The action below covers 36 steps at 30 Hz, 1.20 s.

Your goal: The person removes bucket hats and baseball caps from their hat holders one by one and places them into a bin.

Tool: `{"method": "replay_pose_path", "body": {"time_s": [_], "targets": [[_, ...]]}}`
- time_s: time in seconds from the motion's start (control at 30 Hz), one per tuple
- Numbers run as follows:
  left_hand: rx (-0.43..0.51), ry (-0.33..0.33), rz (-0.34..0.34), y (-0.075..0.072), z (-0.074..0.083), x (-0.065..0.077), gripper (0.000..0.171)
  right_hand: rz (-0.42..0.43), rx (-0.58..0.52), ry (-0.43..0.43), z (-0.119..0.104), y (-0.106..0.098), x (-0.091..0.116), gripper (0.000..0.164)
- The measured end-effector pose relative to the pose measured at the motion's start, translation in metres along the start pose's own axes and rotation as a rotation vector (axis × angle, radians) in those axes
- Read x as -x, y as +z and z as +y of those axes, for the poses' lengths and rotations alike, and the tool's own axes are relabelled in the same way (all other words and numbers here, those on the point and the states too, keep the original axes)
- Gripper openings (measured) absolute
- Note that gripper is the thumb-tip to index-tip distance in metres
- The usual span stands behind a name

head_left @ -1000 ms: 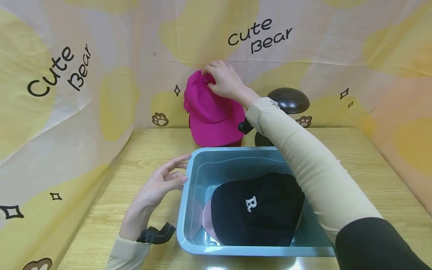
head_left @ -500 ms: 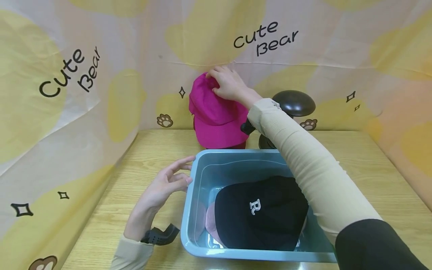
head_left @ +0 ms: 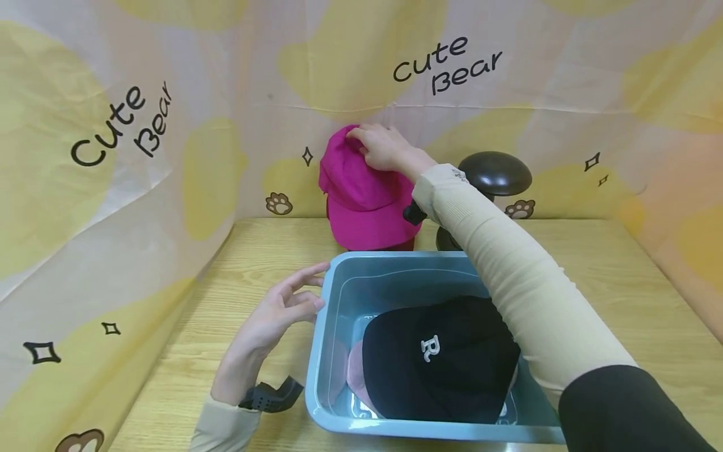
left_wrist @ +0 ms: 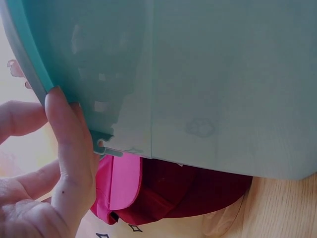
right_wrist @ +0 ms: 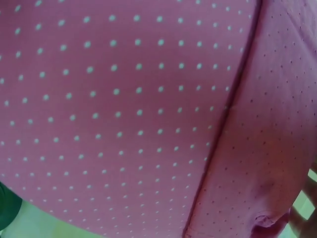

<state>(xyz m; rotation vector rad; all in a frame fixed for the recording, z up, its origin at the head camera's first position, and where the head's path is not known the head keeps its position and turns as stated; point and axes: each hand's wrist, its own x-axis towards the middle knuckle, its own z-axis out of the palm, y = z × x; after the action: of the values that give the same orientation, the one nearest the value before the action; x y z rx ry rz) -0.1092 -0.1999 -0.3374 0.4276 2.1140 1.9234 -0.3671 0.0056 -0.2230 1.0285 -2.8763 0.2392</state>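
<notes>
At the back of the table stands a magenta cap (head_left: 367, 188), brim facing me. My right hand (head_left: 388, 147) grips the top of its crown, with thumb and fingers curled at the fabric. The right wrist view is mostly filled by the cap's dotted pink fabric (right_wrist: 124, 114), with fingers at the right edge. Below the brim shows dark red material, which the left wrist view reveals as a dark red cap (left_wrist: 198, 193). My left hand (head_left: 277, 314) touches the left rim of a light blue basin (head_left: 319, 376) with loosely extended fingers. Inside lies a black cap (head_left: 440, 364) over a lilac one (head_left: 356, 376).
A black stand with a rounded top (head_left: 494, 172) rises behind the basin, partly hidden by my right sleeve (head_left: 497, 257). Patterned cloth (head_left: 271, 81) hangs behind and along both sides of the wooden table (head_left: 621, 282).
The view has shifted slightly. My right hand has sunk a little lower on the magenta cap's crown, its fingers bending into the fabric. My left hand stays at the basin's rim.
</notes>
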Motion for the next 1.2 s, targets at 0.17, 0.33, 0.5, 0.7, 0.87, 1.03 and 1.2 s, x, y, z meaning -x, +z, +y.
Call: {"method": "replay_pose_path", "body": {"time_s": [0.17, 0.33, 0.5, 0.7, 0.87, 1.03, 1.2], "targets": [[0.008, -0.001, -0.007, 0.0004, -0.0002, -0.0007, 0.061, -0.038, -0.004, -0.004, -0.0009, 0.0, -0.0004, 0.045], [0.009, -0.002, -0.003, -0.0001, -0.0002, 0.0005, 0.06, -0.059, -0.033, 0.001, -0.0015, -0.0003, -0.0022, 0.045], [0.012, -0.009, -0.002, -0.0008, -0.0006, 0.0009, 0.06, -0.054, -0.048, -0.005, -0.0015, 0.0007, -0.0038, 0.048], [0.012, -0.021, 0.0, -0.0014, 0.0006, 0.0013, 0.06, 0.039, -0.086, -0.003, -0.0026, 0.0026, -0.0033, 0.041], [0.007, -0.023, 0.01, -0.0014, 0.0016, 0.0014, 0.06, 0.09, -0.11, -0.003, -0.0049, 0.0022, -0.0041, 0.036], [0.001, -0.014, 0.008, -0.0016, 0.0006, 0.0012, 0.06, 0.137, -0.086, -0.039, -0.0022, 0.0023, -0.0049, 0.036], [0.001, -0.013, 0.011, -0.0019, 0.0002, 0.0017, 0.06, 0.177, -0.058, -0.079, -0.0005, 0.0025, -0.0046, 0.034]]}}
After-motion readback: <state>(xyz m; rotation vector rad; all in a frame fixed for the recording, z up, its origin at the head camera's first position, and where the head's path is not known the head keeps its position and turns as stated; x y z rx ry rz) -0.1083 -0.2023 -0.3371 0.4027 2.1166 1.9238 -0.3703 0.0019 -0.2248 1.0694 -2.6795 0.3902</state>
